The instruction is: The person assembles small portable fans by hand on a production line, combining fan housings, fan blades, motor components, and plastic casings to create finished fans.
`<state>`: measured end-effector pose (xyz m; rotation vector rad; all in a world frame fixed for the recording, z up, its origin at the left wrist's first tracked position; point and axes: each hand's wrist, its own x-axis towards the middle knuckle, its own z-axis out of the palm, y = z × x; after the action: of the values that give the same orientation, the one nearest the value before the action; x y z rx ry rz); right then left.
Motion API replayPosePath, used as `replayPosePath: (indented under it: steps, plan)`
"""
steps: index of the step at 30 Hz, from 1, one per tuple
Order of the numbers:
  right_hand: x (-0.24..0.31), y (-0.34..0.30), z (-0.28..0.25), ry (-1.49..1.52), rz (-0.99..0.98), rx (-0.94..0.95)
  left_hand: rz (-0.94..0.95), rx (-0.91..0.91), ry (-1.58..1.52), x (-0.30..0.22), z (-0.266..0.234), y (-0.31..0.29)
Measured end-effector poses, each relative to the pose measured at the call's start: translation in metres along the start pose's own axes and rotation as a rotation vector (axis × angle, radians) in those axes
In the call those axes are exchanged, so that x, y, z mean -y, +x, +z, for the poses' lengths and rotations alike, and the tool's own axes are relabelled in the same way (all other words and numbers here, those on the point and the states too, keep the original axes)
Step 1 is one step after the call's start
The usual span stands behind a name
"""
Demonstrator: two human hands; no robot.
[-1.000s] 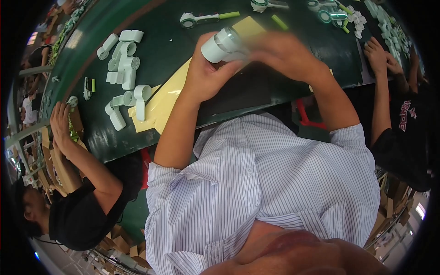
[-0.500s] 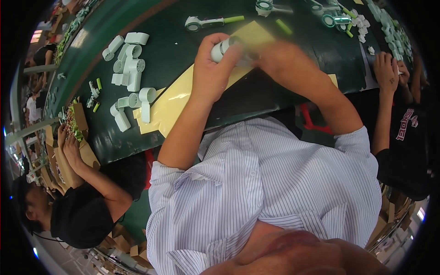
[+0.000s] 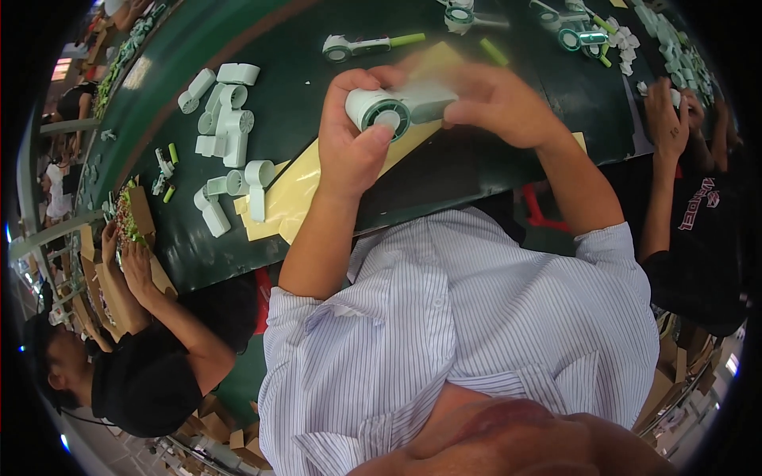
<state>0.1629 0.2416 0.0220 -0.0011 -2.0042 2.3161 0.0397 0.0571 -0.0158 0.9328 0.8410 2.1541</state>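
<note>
A pale mint handheld fan [image 3: 367, 103] is between my two hands above the yellow sheets [image 3: 298, 197]. My left hand [image 3: 345, 155] is wrapped round its round head, with the thumb on the centre of the green-ringed face. The fingers of my right hand [image 3: 508, 111] are closed at the handle, which points right; hand and handle are smeared by motion. Beyond my hands lies an open fan part [image 3: 337, 49] with a lime-green cylinder [image 3: 407, 39] at its end. A second lime-green cylinder [image 3: 494, 52] lies further right.
Mint fan housings [image 3: 230, 131] lie in a cluster at left on the dark green table [image 3: 278, 95]. More fan parts [image 3: 583, 38] and crumpled white pieces [image 3: 627, 47] lie at far right. Co-workers' hands [image 3: 135, 266] [image 3: 667, 119] are at both sides. A cardboard box [image 3: 141, 210] stands left.
The fan in my hands has turned, so its green-ringed face and handle now show. My left hand has shifted slightly left and nearer. My right hand has opened out along the handle.
</note>
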Motion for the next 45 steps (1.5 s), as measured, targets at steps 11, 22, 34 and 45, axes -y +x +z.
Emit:
replayPosePath:
  steps: [11, 22, 34, 45]
  plan:
    - [0.007, -0.002, -0.001, -0.668, -0.269, -0.027, -0.252, 0.033, 0.647, -0.025, -0.003, 0.004]
    - [-0.017, 0.000, -0.011, -0.813, -0.350, -0.050, -0.172, 0.032, 0.834, -0.011, -0.013, 0.006]
    - [-0.009, 0.008, 0.006, -0.249, 0.365, 0.210, -0.246, 0.028, 0.607, -0.006, -0.015, 0.004]
    - [0.026, -0.016, 0.048, -0.427, -0.065, -0.129, -0.239, -0.410, 0.480, -0.015, -0.015, 0.010]
